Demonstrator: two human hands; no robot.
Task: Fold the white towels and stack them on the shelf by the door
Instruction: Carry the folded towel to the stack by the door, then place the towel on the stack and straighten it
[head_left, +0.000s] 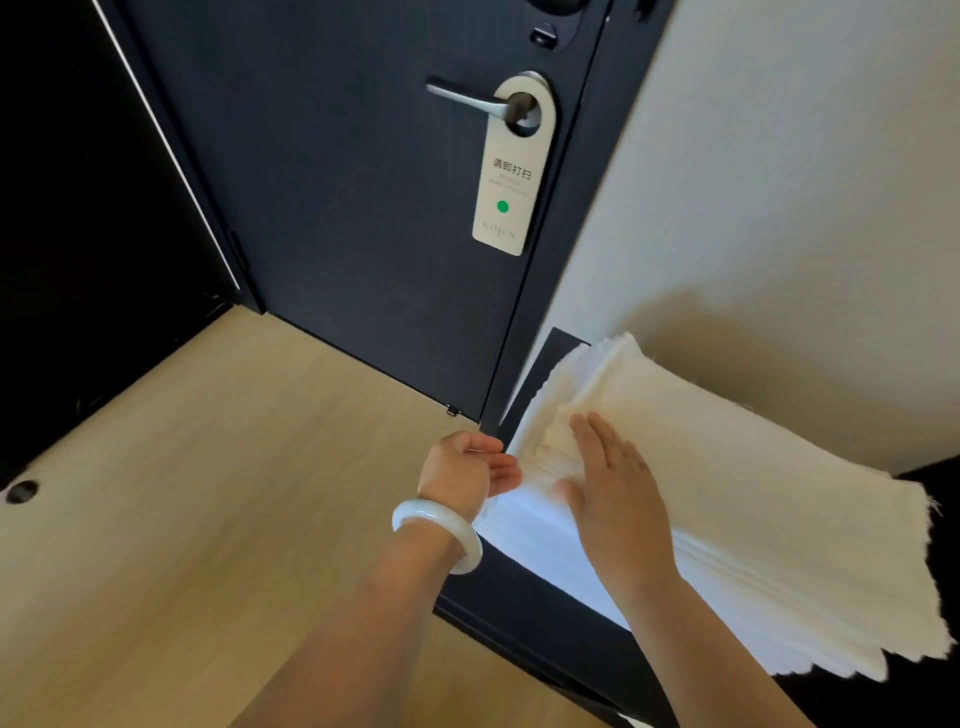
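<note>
A stack of several folded white towels (727, 483) lies on a dark shelf (530, 597) to the right of a dark door (363, 208). My right hand (613, 488) rests flat on top of the stack near its left end, fingers straight. My left hand (472, 467), with a white bangle on the wrist, is at the stack's left edge, palm turned up and fingers relaxed, touching the side of the towels. The stack's frayed right end hangs past the shelf's front edge.
The door has a metal lever handle (467, 98) with a white hanger sign (511, 171) on it. A cream wall (779, 182) rises behind the towels. Light wooden floor (208, 493) spreads to the left, with a round dark doorstop (22, 491).
</note>
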